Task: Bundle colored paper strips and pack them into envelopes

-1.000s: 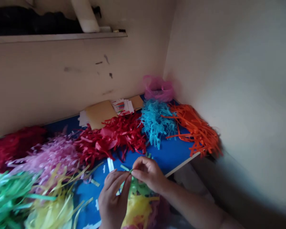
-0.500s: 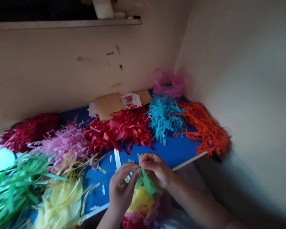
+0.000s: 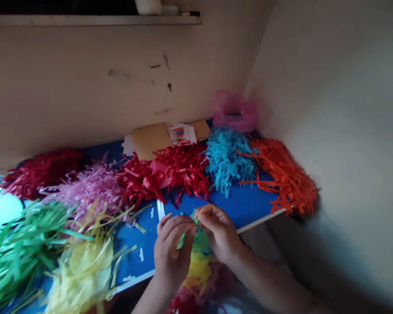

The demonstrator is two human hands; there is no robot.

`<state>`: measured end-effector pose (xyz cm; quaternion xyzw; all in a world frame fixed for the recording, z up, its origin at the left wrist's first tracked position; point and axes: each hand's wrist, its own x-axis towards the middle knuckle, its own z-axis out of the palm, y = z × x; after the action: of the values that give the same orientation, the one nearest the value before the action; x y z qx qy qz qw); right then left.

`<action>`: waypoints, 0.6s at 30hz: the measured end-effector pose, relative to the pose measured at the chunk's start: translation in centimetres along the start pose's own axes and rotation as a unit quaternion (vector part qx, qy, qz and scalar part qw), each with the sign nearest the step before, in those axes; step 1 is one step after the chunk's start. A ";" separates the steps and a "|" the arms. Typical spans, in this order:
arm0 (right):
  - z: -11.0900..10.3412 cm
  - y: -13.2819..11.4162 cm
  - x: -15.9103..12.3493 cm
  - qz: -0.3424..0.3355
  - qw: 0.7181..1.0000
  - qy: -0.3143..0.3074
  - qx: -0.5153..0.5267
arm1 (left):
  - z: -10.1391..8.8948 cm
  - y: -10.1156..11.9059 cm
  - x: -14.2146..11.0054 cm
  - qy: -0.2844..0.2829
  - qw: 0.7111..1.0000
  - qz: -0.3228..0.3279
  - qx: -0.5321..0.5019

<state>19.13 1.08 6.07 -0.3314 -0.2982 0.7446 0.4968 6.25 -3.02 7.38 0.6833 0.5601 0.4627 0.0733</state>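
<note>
Close together at the front edge of the blue table [image 3: 136, 244], my left hand [image 3: 176, 240] and my right hand [image 3: 218, 229] pinch a strip of green tissue paper [image 3: 201, 240] between their fingertips. The green paper hangs down between the hands. Below it show bunched yellow tissue paper [image 3: 199, 270] and red-pink tissue paper [image 3: 183, 296], partly hidden by my hands and in shadow. Whether these layers are joined to the green strip, I cannot tell.
Shredded paper lies in heaps: green [image 3: 22, 244], yellow [image 3: 81, 270], pink [image 3: 91, 187], dark red [image 3: 46, 172], red [image 3: 170, 174], blue [image 3: 229, 159] and orange [image 3: 281, 174]. Behind are a brown envelope [image 3: 152, 139], printed cards [image 3: 180, 133] and a pink plastic bag [image 3: 236, 115]. A shelf [image 3: 94, 20] juts out above.
The hands have shifted slightly to the right, still pinching the green paper, which now hangs more bunched between them. The view has tilted a little downward. The heaps lie as before.
</note>
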 end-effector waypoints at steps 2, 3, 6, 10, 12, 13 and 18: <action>-0.1 0.1 -0.2 -0.011 1.000 0.001 -0.008 | 0.0 -0.1 0.0 -0.012 1.000 -0.019 -0.015; -0.1 0.2 -0.3 -0.030 0.999 -0.005 -0.025 | 0.0 -0.1 0.0 -0.008 0.999 -0.032 -0.026; -0.3 0.3 -0.8 -0.086 0.993 -0.035 -0.079 | 0.4 -0.1 -0.1 -0.009 0.995 -0.080 -0.061; -2.5 -1.4 0.1 -0.137 0.953 -0.076 -0.260 | -0.5 -0.8 0.1 -0.088 0.984 -0.092 -0.126; -5.2 -3.4 1.9 -0.146 0.877 -0.005 -0.457 | -1.8 -1.7 0.1 -0.074 0.980 -0.115 -0.143; -6.8 -4.5 3.1 -0.137 0.812 0.060 -0.564 | -2.5 -2.2 0.0 -0.055 0.977 -0.139 -0.149; -11.9 -8.2 10.3 -0.092 0.714 0.099 -0.687 | -3.2 -3.1 -0.9 -0.061 0.950 -0.230 -0.204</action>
<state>29.96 14.76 3.21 -0.6238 -0.7059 0.2486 0.2253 1.86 -3.97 6.79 0.5333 0.5905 0.4946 0.3497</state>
